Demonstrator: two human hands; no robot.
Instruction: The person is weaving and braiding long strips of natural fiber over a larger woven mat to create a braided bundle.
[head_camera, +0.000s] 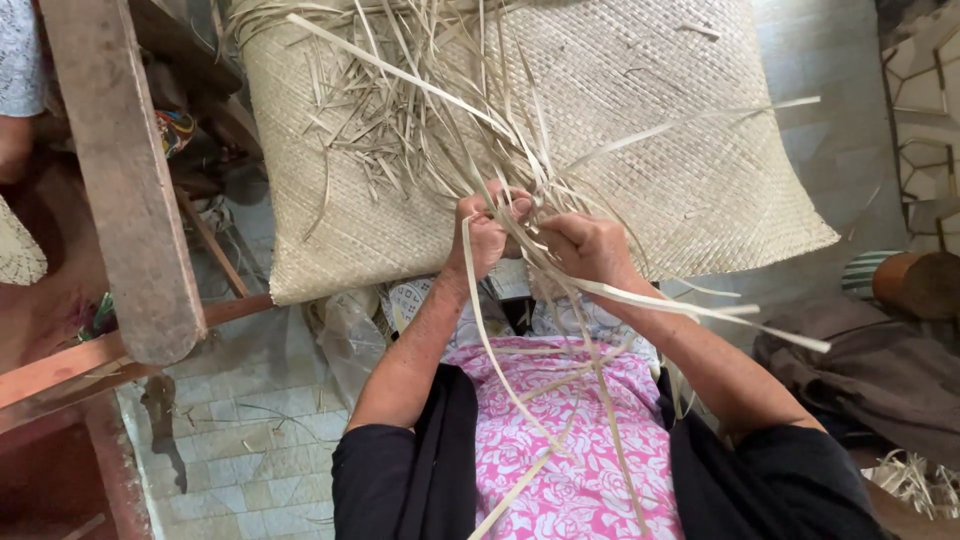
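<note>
Both hands meet at mat edge: left hand (487, 232) & right hand (583, 247) fisted on straw strips (520, 390) trailing back twd lap; woven mat (620, 140) lies just beyond.

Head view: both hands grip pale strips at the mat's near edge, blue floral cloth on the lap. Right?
Not quite. The head view shows the cloth is pink floral, not blue. The rest holds: left hand and right hand grip pale strips at the mat's near edge.

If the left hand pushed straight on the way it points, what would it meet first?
Most likely the loose pale strips bunched just ahead of the left hand, then the woven mat under them; depth is hard to judge.
</note>
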